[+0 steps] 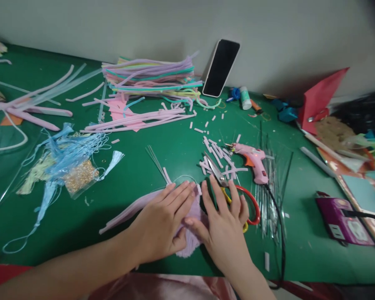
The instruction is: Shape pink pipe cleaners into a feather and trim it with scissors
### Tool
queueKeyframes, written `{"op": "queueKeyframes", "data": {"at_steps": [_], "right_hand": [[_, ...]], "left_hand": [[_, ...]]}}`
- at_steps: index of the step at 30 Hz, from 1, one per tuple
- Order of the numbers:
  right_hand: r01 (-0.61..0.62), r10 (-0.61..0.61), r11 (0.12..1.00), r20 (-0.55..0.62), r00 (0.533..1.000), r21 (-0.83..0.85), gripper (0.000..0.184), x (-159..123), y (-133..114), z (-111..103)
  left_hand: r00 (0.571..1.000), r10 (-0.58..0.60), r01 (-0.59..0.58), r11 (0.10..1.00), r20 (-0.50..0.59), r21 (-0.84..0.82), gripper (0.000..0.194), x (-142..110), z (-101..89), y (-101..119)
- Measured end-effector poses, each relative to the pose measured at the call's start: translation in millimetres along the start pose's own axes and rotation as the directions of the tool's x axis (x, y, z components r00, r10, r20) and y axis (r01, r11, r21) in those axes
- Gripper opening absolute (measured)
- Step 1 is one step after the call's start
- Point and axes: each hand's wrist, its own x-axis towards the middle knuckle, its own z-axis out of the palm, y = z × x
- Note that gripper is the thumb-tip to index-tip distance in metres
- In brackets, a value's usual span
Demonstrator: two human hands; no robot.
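1. Foremost, near the middle of the front edge of the green table (303,258): one fuzzy lilac piece (187,248), lying flat, partly hidden by my hands.
2. My left hand (162,221): open, palm down over the piece's left side, fingers together. My right hand (226,229): open over its right side, fingers spread. Neither is visibly clamped on anything; what lies beneath the palms I cannot tell.
3. Beside the left hand: loose lilac stems (131,209), long. Beyond the right fingers: scissors with a red-and-yellow handle (256,208), blades pointing towards the far edge.
4. Towards the right edge: a purple box (343,221) with a cord. Left of it: thin wires (270,204).
5. Left half: a clear bag of gold beads (81,177) and blue tassels (61,148), apart from the piece.
6. Middle: short lilac cuttings (217,156), a pink glue gun (256,160) beside them.
7. Far edge: a mixed bundle of stems (153,79); a phone (221,68) leaning on the wall.
8. Condition, as I judge it: piece well formed, many cuttings made; stems beside it loose, beads and tassels unattached.
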Motion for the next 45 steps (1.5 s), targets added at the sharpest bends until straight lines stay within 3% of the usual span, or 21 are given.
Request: {"op": "queueKeyframes", "data": {"at_steps": [4,12,15,19,22,27,36,45], "right_hand": [[0.028,-0.027,1.000,0.015,1.000,-0.014,0.070,8,0,-2],[0.097,-0.096,0.991,0.010,0.995,-0.094,0.079,8,-8,-6],[0.094,-0.094,0.990,0.004,0.996,-0.102,0.080,9,-11,-7],[0.046,-0.047,0.996,-0.012,0.999,-0.077,0.087,7,-9,-10],[0.035,-0.039,0.997,-0.050,0.998,-0.065,0.088,1,-3,-10],[0.148,-0.149,0.988,-0.021,0.989,-0.033,0.080,-3,2,-5],[0.136,-0.135,0.990,0.021,0.991,-0.029,0.088,3,-4,2],[0.153,-0.153,0.988,0.015,0.988,0.022,0.080,5,-4,3]], "left_hand": [[1.000,0.014,-0.014,1.000,0.003,-0.002,0.071,-1,0.5,-1],[0.999,0.026,-0.025,0.999,0.033,-0.040,0.075,-1,-2.4,-4],[0.998,0.037,-0.037,0.999,0.046,0.017,0.073,-6,-3.7,-5],[0.998,-0.044,0.052,0.983,-0.049,0.176,0.069,-19,1.5,-2],[0.993,-0.059,0.080,0.975,-0.105,0.206,0.068,-26,6.3,-1],[0.997,-0.041,0.052,0.985,-0.073,0.165,0.062,-23,4.4,-2],[1.000,-0.020,0.021,0.993,-0.017,0.118,0.065,-21,0.2,-3],[0.999,-0.039,0.036,0.994,0.024,0.102,0.070,-21,-3.4,-1]]}}
